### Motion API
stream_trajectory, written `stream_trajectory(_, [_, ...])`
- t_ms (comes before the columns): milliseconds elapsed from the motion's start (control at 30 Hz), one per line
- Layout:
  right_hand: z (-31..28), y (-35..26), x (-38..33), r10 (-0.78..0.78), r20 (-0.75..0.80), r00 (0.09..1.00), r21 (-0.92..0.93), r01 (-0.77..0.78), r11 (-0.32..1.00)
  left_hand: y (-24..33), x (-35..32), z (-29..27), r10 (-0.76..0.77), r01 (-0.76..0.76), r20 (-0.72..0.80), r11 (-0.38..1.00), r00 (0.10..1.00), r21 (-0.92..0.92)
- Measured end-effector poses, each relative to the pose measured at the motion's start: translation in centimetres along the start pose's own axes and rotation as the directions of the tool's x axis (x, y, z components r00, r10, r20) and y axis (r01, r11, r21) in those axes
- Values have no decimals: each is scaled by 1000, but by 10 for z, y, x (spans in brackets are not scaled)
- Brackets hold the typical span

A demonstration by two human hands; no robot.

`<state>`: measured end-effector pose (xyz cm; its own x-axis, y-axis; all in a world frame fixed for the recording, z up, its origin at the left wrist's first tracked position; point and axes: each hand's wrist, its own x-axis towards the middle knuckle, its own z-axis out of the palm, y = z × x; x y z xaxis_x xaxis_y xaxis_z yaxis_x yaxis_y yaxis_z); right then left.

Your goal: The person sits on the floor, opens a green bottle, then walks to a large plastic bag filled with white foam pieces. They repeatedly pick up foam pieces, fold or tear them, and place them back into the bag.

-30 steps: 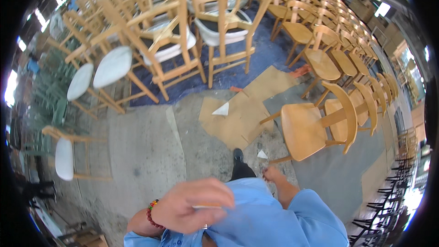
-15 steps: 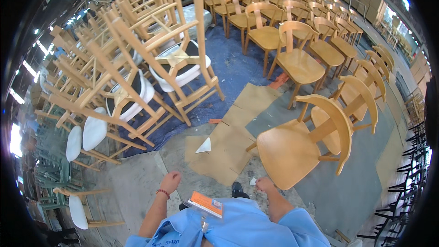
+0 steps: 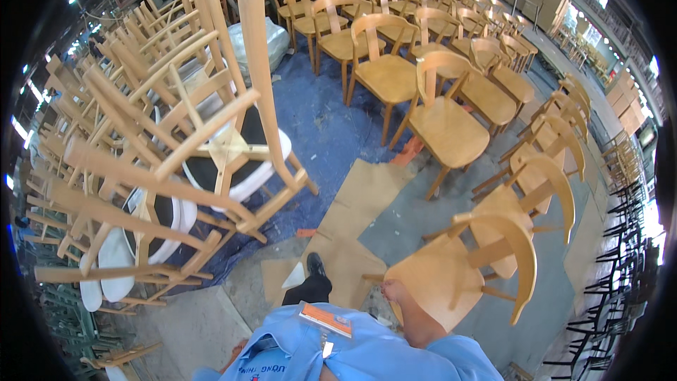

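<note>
My right hand [image 3: 394, 291] hangs over the front-left edge of the nearest wooden chair's seat [image 3: 431, 283]; whether it touches the chair I cannot tell. Its fingers look loosely curled, and nothing shows in them. Low beside my blue shirt, only a small part of my left hand [image 3: 238, 350] shows, its fingers hidden. The chair is light brown, with a curved backrest turned to the right. My dark shoe [image 3: 316, 264] is on the brown cardboard sheet [image 3: 343, 254], beside a white scrap [image 3: 294, 276].
Upturned chairs with white seats [image 3: 273, 162] are piled on the left, their legs sticking out. Rows of upright wooden chairs [image 3: 447, 130] fill the far side and continue down the right. A blue sheet [image 3: 317, 113] lies between them. Black metal frames [image 3: 599, 324] line the right edge.
I have stepped forward, one foot now on the cardboard. The left pile and the nearest chair are closer. My left hand has dropped back beside my shirt; my right has come over the seat edge.
</note>
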<state>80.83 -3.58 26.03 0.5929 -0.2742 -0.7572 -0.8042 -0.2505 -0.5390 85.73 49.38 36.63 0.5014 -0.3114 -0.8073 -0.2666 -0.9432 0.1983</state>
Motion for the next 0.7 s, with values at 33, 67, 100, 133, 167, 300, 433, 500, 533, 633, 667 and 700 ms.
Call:
stream_trajectory(33, [-12, -14, 7, 19, -11, 1000, 3, -19, 1000, 3, 32, -35, 113, -109, -41, 990, 993, 90])
stream_trajectory(67, [-20, -30, 12, 36, -7, 999, 11, -36, 999, 6, 62, -77, 210, -182, -106, 958, 972, 221])
stream_trajectory(100, [-30, -51, 18, 43, -49, 998, 22, -42, 999, 8, 86, -128, 184, -136, -144, 947, 972, 291])
stream_trajectory(133, [-37, -74, 23, 56, -79, 995, 39, -53, 998, 10, 103, -166, 154, -100, -395, 983, 905, 155])
stream_trajectory(167, [-47, -91, 29, 79, -125, 989, 54, -73, 996, 25, 123, -209, -174, 11, -234, 824, 957, -566])
stream_trajectory(300, [-89, -125, 87, 68, -231, 971, 204, -20, 979, 108, 178, -341, 106, -386, -471, 739, 876, -552])
stream_trajectory(433, [-116, -158, 150, 164, -186, 969, 68, -154, 986, 173, 225, -387, 196, -367, -318, 641, 928, -675])
stream_trajectory(500, [-134, -167, 187, 228, -134, 964, -16, -232, 972, 212, 253, -409, 235, -372, -291, 650, 928, -663])
stream_trajectory(533, [-148, -169, 212, 273, -119, 955, -113, -286, 952, 234, 270, -422, 267, -390, -284, 645, 921, -657])
stream_trajectory(633, [-224, -231, 273, 250, 223, 942, 138, -285, 949, 260, 332, -441, 97, -312, -322, 611, 942, -727])
stream_trajectory(667, [-257, -252, 282, 224, 364, 904, 299, -341, 891, 273, 348, -441, 42, -273, -302, 561, 952, -782])
stream_trajectory(700, [-301, -269, 312, 401, 501, 767, 212, -558, 802, 297, 370, -458, -37, -239, -286, 450, 958, -861])
